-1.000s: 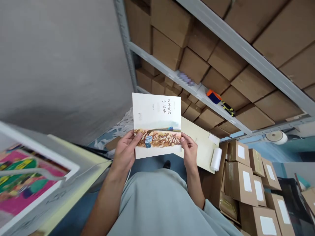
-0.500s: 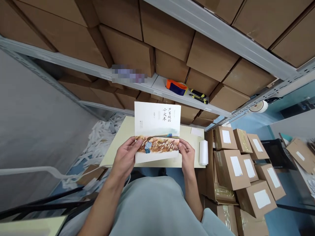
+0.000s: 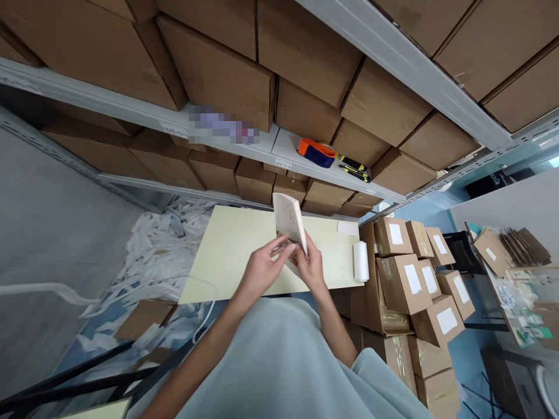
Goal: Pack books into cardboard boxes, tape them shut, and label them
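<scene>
I hold a thin white picture book (image 3: 289, 219) upright over a pale yellow table (image 3: 227, 256), turned so its cover shows at a steep angle. My left hand (image 3: 263, 269) pinches its lower left part with thumb and fingers. My right hand (image 3: 312, 265) grips the lower right edge from behind. Both hands meet at the bottom of the book.
A white roll (image 3: 360, 261) and a white label (image 3: 348, 228) lie on the table's right side. Taped cardboard boxes (image 3: 410, 279) are stacked to the right. Metal shelves full of brown cartons (image 3: 305, 52) rise ahead, with an orange tape dispenser (image 3: 316, 151). White paper strips (image 3: 152, 244) litter the floor at left.
The book has turned from facing me to nearly edge-on, and my hands have come closer together at its bottom. My view has swung right, toward the shelves and table.
</scene>
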The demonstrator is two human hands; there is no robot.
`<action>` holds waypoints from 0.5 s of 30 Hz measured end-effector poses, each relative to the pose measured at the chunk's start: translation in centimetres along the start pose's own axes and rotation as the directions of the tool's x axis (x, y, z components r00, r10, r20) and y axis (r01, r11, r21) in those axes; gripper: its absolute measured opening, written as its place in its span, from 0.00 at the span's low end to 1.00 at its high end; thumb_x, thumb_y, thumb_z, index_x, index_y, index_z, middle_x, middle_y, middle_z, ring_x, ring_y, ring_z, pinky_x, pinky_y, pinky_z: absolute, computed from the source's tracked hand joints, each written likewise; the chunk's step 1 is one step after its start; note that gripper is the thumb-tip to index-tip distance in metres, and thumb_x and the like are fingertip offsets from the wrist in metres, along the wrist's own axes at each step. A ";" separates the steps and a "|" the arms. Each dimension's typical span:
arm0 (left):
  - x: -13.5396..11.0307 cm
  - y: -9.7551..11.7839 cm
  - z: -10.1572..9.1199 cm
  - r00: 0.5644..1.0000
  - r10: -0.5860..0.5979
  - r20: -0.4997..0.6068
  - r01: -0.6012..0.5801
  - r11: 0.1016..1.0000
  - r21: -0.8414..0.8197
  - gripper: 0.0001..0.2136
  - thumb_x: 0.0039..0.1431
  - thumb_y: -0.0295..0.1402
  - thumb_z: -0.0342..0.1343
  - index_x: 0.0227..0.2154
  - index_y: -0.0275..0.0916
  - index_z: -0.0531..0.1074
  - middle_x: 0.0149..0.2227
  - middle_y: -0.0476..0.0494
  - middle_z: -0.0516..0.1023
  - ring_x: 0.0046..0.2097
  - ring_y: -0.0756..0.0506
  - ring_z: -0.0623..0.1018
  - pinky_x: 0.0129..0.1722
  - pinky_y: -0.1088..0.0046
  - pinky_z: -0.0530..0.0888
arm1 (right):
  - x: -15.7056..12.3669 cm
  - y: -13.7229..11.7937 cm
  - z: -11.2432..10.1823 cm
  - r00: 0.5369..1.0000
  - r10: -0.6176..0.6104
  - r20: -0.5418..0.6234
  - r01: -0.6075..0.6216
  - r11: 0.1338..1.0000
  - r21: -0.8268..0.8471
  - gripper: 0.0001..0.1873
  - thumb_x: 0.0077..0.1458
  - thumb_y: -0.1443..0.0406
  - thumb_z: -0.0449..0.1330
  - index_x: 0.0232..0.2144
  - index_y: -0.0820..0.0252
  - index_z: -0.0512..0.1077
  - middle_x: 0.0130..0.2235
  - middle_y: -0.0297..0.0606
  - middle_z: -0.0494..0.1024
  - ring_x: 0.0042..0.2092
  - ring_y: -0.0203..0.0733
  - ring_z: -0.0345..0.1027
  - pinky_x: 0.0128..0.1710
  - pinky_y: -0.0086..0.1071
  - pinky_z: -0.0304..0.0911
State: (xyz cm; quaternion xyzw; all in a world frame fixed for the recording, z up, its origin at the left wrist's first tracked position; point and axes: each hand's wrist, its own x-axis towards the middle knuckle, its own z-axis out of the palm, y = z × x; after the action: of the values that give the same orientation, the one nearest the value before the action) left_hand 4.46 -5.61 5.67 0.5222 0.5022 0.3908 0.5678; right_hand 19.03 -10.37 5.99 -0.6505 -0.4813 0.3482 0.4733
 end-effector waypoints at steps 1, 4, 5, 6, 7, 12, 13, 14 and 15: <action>-0.4 0.2 -0.1 0.999 -0.001 0.046 0.002 1.000 -0.020 0.34 0.58 0.60 0.69 0.58 0.40 0.84 0.59 0.36 0.86 0.61 0.30 0.85 0.66 0.51 0.80 | -0.3 -0.1 0.9 1.000 0.013 0.021 -0.011 0.997 -0.078 0.31 0.73 0.53 0.56 0.73 0.50 0.70 0.59 0.37 0.87 0.54 0.50 0.84 0.55 0.39 0.78; -0.9 0.6 -1.3 0.999 -0.028 0.023 0.030 0.997 -0.071 0.33 0.55 0.60 0.71 0.54 0.40 0.87 0.54 0.37 0.89 0.57 0.30 0.87 0.65 0.51 0.82 | -1.0 -1.0 2.9 0.997 0.044 0.068 -0.027 0.973 -0.227 0.35 0.72 0.57 0.57 0.77 0.46 0.65 0.56 0.36 0.88 0.44 0.47 0.84 0.48 0.38 0.79; -0.8 0.6 -2.0 0.999 -0.040 0.019 0.042 0.994 -0.103 0.34 0.53 0.61 0.72 0.53 0.39 0.87 0.53 0.37 0.89 0.56 0.29 0.88 0.64 0.50 0.82 | -1.2 -1.3 3.4 0.996 0.039 0.084 -0.018 0.972 -0.235 0.38 0.70 0.58 0.59 0.79 0.46 0.62 0.59 0.36 0.87 0.45 0.47 0.84 0.48 0.37 0.80; -0.7 0.5 -2.8 0.998 -0.046 0.033 0.050 0.989 -0.142 0.35 0.51 0.61 0.73 0.53 0.37 0.88 0.53 0.36 0.89 0.56 0.29 0.88 0.63 0.50 0.83 | -1.3 -1.6 3.8 0.994 0.027 0.104 -0.003 0.975 -0.222 0.41 0.68 0.58 0.61 0.80 0.47 0.60 0.63 0.37 0.84 0.49 0.47 0.84 0.49 0.37 0.80; -0.5 0.4 -3.7 0.997 -0.045 0.057 0.054 0.983 -0.178 0.36 0.50 0.61 0.74 0.53 0.36 0.88 0.53 0.36 0.89 0.56 0.29 0.88 0.63 0.50 0.83 | -1.3 -1.9 4.1 0.991 0.010 0.130 0.015 0.982 -0.190 0.45 0.65 0.58 0.63 0.81 0.47 0.58 0.67 0.37 0.81 0.54 0.48 0.83 0.51 0.37 0.80; 0.4 -0.2 -6.6 0.988 -0.011 0.154 0.050 0.967 -0.249 0.32 0.48 0.62 0.75 0.43 0.37 0.89 0.44 0.38 0.90 0.50 0.31 0.89 0.55 0.55 0.86 | -2.0 -2.8 5.6 0.987 0.009 0.162 -0.002 0.999 -0.043 0.44 0.67 0.53 0.65 0.80 0.49 0.59 0.70 0.39 0.78 0.64 0.51 0.79 0.58 0.40 0.78; 0.6 -0.4 -6.9 0.989 -0.009 0.150 0.046 0.967 -0.249 0.30 0.48 0.61 0.74 0.40 0.37 0.88 0.41 0.39 0.90 0.48 0.32 0.89 0.53 0.57 0.87 | -2.2 -2.9 5.8 0.991 0.026 0.133 -0.020 0.999 -0.048 0.41 0.69 0.50 0.64 0.79 0.49 0.61 0.67 0.39 0.80 0.61 0.51 0.80 0.55 0.39 0.79; 0.8 -0.5 -7.1 0.991 -0.011 0.137 0.046 0.967 -0.250 0.28 0.49 0.60 0.74 0.38 0.38 0.88 0.40 0.40 0.90 0.46 0.33 0.89 0.50 0.59 0.87 | -2.4 -3.0 5.9 0.994 0.041 0.102 -0.034 0.997 -0.062 0.38 0.71 0.48 0.62 0.77 0.50 0.65 0.64 0.40 0.83 0.57 0.51 0.82 0.52 0.38 0.79; 1.0 -0.7 -7.4 0.993 -0.020 0.116 0.049 0.966 -0.253 0.26 0.49 0.58 0.74 0.37 0.38 0.87 0.38 0.40 0.89 0.44 0.34 0.89 0.48 0.61 0.87 | -2.5 -3.1 6.0 0.996 0.048 0.070 -0.042 0.996 -0.081 0.35 0.72 0.46 0.60 0.74 0.52 0.69 0.60 0.41 0.85 0.54 0.50 0.82 0.50 0.37 0.79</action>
State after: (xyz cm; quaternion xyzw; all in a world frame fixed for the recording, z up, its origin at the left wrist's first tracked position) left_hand -2.68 -3.22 5.22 0.4569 0.4240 0.4123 0.6644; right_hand 11.94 -10.84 7.07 -0.6666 -0.4967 0.3623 0.4216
